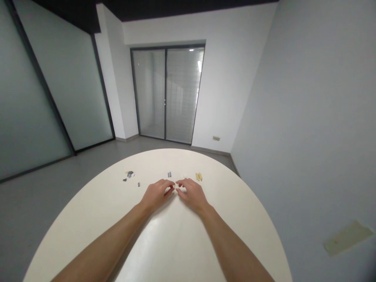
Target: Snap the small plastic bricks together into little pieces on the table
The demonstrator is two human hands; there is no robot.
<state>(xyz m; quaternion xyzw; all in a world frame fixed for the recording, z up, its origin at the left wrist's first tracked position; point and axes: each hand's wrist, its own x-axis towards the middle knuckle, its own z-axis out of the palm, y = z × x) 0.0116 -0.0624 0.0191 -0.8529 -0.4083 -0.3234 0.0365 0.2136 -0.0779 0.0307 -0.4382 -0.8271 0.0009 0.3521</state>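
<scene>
My left hand [157,192] and my right hand [192,192] meet low over the round white table [182,243], thumbs and fingers curled in a pinch. Between the fingertips shows a small pale piece [176,186], too small to name; it blends with the tabletop. Just beyond the left fingers lie small grey pieces [169,174], side by side. Small white bits [184,176] sit behind the right fingers, hard to make out. Yellow strips [199,176] rest beyond the right hand.
At the table's left lies a loose group of dark, white and yellow bits [130,174], with a single grey piece [139,184] nearer my left hand. A white wall [308,117] stands on the right. Glass doors [166,94] are at the back, frosted panels [61,86] at left.
</scene>
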